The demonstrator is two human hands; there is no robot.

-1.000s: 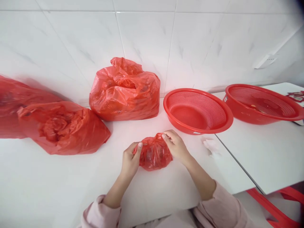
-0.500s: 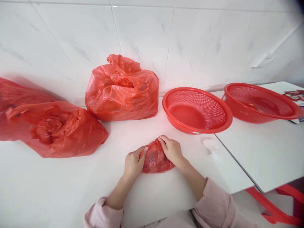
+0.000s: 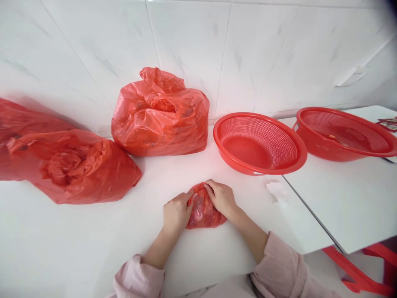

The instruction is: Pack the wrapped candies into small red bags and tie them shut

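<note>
A small red plastic bag (image 3: 204,213) rests on the white table, bunched at its top, with darker contents showing faintly through the film. My left hand (image 3: 178,210) pinches the bag's upper left edge between thumb and fingers. On the other side my right hand (image 3: 222,198) is closed on the gathered top right part. What lies inside the bag cannot be made out.
Behind stands a large full red bag (image 3: 161,124); another bulging red bag (image 3: 89,174) lies at left. A red colander (image 3: 248,151) and a red basin (image 3: 335,145) stand at right. White tissue (image 3: 277,189) lies near the table seam. A red stool (image 3: 353,269) shows below.
Both hands keep hold of the small bag. Its top is gathered slightly lower and closer together, and the fingers have shifted a little along the edge.
</note>
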